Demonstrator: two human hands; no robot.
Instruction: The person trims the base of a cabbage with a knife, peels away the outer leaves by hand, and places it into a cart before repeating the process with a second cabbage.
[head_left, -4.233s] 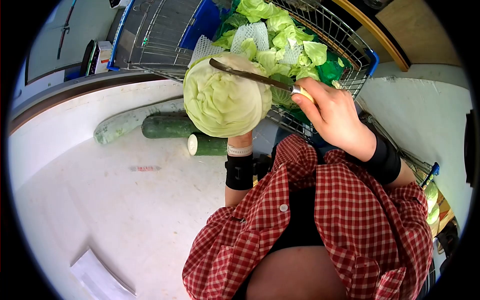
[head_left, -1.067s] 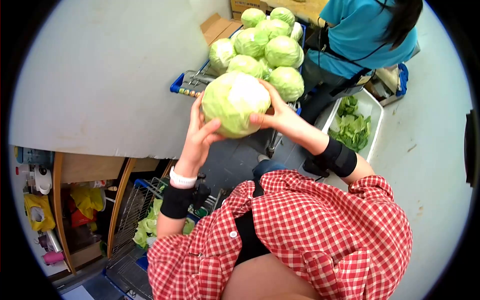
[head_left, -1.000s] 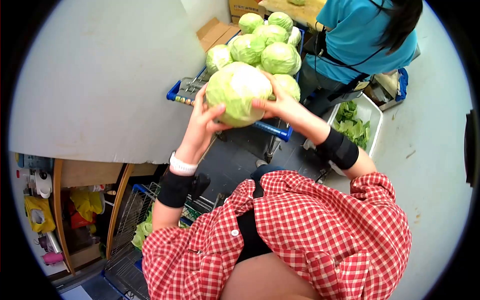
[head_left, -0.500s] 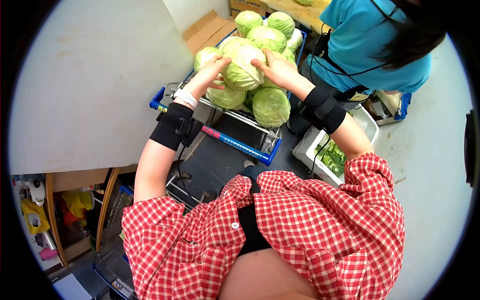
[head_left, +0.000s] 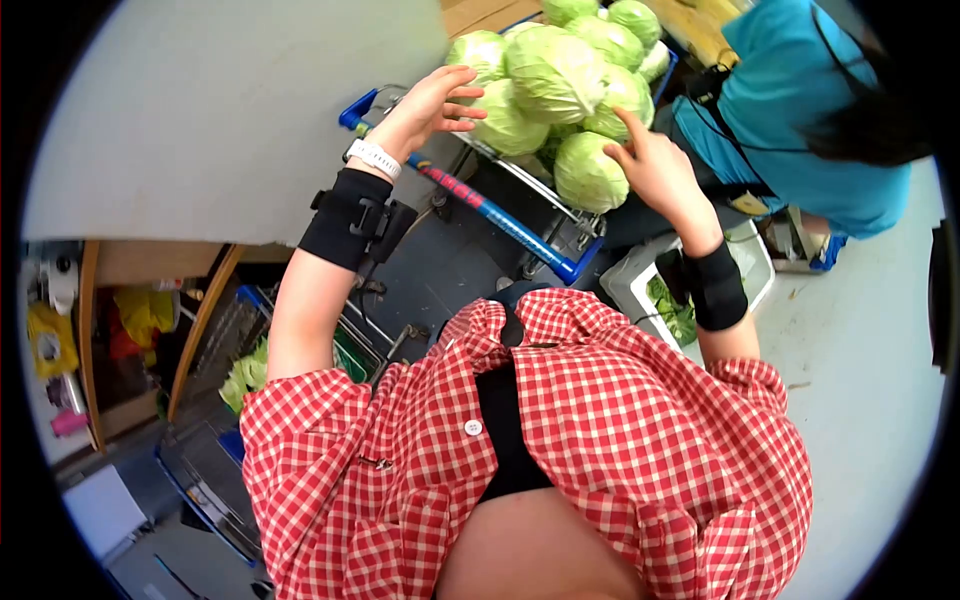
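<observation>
A pile of several pale green cabbages (head_left: pixel 560 75) fills a wire cart with a blue handle (head_left: pixel 490 215) ahead of me. My left hand (head_left: pixel 432 100) hovers with fingers spread just left of the pile, holding nothing. My right hand (head_left: pixel 652 165) is also free of any cabbage, fingers apart, beside the lowest cabbage (head_left: pixel 588 172) at the cart's near corner. Both wrists wear black bands, and a white watch sits on the left one.
A person in a teal shirt (head_left: pixel 800 120) stands close on the right of the cart. A white crate of leafy greens (head_left: pixel 670 300) sits on the floor below my right arm. A second wire cart with green leaves (head_left: pixel 245 375) and a wooden shelf (head_left: pixel 200 320) lie at the left.
Both hands carried the trimmed cabbage to the cart, set it on the pile and let go. They have now pulled back from it with fingers spread.
</observation>
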